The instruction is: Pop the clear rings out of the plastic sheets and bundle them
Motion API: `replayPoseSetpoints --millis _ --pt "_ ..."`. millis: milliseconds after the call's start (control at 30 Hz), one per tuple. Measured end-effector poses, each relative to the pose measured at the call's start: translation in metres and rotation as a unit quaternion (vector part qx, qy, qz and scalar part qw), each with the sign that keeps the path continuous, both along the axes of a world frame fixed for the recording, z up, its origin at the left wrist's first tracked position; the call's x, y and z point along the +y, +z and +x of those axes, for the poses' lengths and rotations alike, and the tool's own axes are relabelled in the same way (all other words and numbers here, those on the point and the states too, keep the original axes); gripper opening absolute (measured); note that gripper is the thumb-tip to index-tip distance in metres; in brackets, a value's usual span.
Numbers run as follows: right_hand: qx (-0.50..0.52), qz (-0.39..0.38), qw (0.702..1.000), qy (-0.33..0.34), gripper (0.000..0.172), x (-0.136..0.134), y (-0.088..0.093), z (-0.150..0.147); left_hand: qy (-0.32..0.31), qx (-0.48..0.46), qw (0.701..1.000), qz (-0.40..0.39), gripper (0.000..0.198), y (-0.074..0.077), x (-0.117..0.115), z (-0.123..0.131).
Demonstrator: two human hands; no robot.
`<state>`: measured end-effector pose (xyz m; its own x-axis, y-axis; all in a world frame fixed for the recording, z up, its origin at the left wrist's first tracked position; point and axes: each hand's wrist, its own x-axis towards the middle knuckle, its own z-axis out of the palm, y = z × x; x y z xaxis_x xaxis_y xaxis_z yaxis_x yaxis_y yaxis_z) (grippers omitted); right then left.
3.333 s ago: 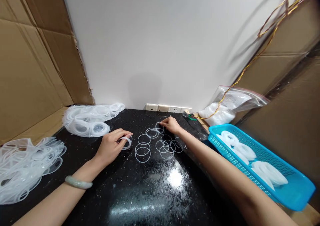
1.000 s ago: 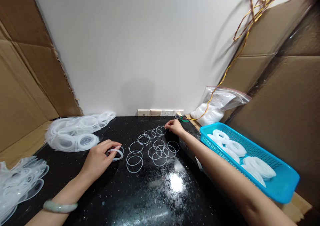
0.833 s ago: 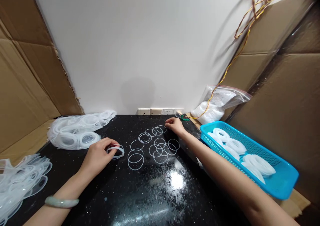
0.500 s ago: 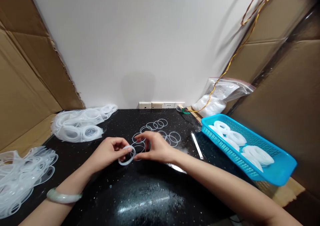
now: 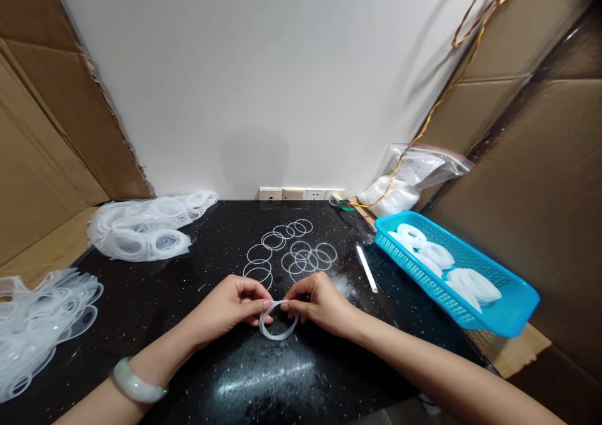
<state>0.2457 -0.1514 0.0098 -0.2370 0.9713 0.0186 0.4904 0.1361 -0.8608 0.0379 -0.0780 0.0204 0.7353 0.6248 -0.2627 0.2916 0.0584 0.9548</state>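
Between both hands, just above the black speckled tabletop, is a small bundle of thin translucent rings (image 5: 278,335). My left hand (image 5: 242,303) pinches its upper left edge with thumb and fingers. On the upper right edge, my right hand (image 5: 317,303) has a matching pinch, the two thumbs close together. Beyond the hands, single thin rings (image 5: 273,241) lie in an overlapping curved row. A second overlapping cluster of rings (image 5: 314,257) lies to its right, just past my right hand.
A blue basket (image 5: 508,315) with white ring bundles stands at right, near a white strip (image 5: 367,268). Bagged rings (image 5: 141,227) and loose sheets with rings (image 5: 44,331) lie at left. Wall sockets (image 5: 294,194), a plastic bag (image 5: 399,180) and a yellow wire (image 5: 433,115) are at the back.
My right hand has come back from over the laid-out rings and now grips the bundle too. Both hands sit lower and nearer me, and the ring cluster at right is uncovered.
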Motion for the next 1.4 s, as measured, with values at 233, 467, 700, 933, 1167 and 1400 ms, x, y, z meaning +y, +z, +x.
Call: replayPoseSetpoints --millis 233,467,700,933,1167,1400 --pt "-0.098 0.132 0.986 -0.036 0.014 -0.002 -0.003 0.007 0.073 0.019 0.985 0.155 0.026 0.0 0.0 0.002" --pt "-0.085 0.174 0.98 -0.043 0.012 -0.011 -0.001 0.013 0.083 0.032 0.964 0.252 0.023 0.001 0.002 0.001" --pt "-0.121 0.108 0.986 -0.045 0.008 -0.011 0.001 0.029 0.005 0.027 0.912 0.409 0.015 -0.007 0.001 -0.003" --pt "-0.142 0.07 0.986 -0.059 0.013 -0.02 0.002 0.044 -0.119 0.029 0.862 0.492 0.017 -0.008 -0.004 -0.003" --pt "-0.149 0.098 0.982 -0.07 0.019 -0.024 0.004 0.053 -0.126 0.039 0.86 0.493 0.012 -0.008 -0.001 -0.005" --pt "-0.178 0.1 0.974 -0.101 0.015 -0.028 -0.003 0.067 -0.11 0.048 0.857 0.502 0.012 -0.009 0.002 -0.004"
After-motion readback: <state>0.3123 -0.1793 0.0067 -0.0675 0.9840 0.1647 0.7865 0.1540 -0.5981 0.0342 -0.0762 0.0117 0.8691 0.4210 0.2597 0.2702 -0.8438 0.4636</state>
